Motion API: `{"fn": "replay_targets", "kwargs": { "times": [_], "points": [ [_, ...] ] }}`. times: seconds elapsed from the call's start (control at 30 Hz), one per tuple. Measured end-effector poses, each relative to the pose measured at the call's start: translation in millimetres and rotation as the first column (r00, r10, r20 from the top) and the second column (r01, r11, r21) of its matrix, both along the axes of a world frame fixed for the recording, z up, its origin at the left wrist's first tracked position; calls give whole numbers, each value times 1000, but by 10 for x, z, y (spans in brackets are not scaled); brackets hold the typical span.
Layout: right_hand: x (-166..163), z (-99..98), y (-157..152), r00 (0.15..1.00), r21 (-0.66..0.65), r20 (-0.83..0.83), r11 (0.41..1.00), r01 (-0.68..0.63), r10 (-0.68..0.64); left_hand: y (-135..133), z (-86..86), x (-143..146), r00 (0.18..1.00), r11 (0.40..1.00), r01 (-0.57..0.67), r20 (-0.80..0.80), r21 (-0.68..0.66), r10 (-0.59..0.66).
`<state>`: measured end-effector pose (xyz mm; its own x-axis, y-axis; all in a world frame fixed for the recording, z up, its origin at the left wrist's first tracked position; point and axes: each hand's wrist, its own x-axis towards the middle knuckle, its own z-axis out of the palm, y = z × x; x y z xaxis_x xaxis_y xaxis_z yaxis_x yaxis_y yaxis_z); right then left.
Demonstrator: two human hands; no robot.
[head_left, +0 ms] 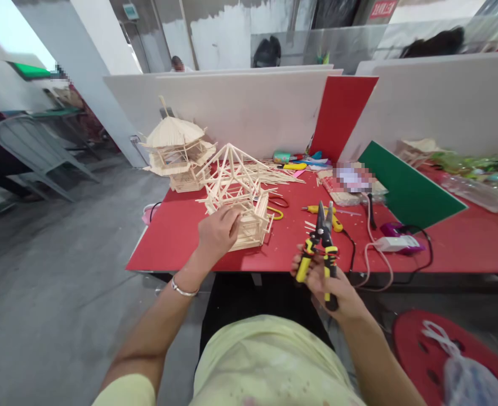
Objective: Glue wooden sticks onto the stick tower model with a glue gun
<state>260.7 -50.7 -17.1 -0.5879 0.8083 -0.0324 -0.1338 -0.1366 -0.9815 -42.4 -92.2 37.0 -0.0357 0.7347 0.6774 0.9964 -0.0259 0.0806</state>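
Both hands work: left hand (217, 230), fingers curled, touches the stick model (240, 197); right hand (332, 285) grips the pliers (321, 243), arm bent.

bright daylight | soft shadows | glare top-left | wide-angle edge distortion

**A:** Left hand (219, 230) down on the stick frame (236, 194), fingers curled over its lower wall, near the front edge of the red table (181, 237).

**B:** And the right hand (329, 285) hovers just off the table's front, wrapped round the yellow-and-black cutters (321, 242), tips pointing up.

**A:** Behind the frame a finished stick pavilion (177, 149) stands by the white partition (253, 104), with loose sticks (274, 172) to the right.

**B:** Green board (405, 189) lies farther right — a purple-and-white corded tool (396, 242) sits just before it.
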Motion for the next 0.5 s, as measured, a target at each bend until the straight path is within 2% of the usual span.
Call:
{"fn": "replay_targets", "kwargs": {
  "times": [0.03,0.1,0.13,0.2,0.27,0.37,0.5],
  "points": [
    [-99,35,-105,1000,16,21,1000,-15,15,-5,-5,-6,1000,1000,-1,2,7,1],
    [-329,116,-249,983,204,184,979,-27,-11,-16,-15,-13,1000,1000,-2,-11,23,3],
    [-445,151,-285,961,338,269,940,-34,-63,-22,-18,-14,1000,1000,1,-23,29,0],
    [-647,187,-300,908,563,367,825,-44,-202,-28,-25,-15,999,999,9,-42,37,-7],
    [-795,178,-274,849,700,396,713,-34,-349,-27,-33,-17,998,999,21,-52,47,-18],
    [-934,133,-228,766,786,414,617,-29,-491,-19,-53,-35,997,996,46,-68,77,-41],
    [-1039,122,-204,737,814,422,579,-52,-527,-18,-75,-68,995,995,62,-88,81,-55]
  ]
}}
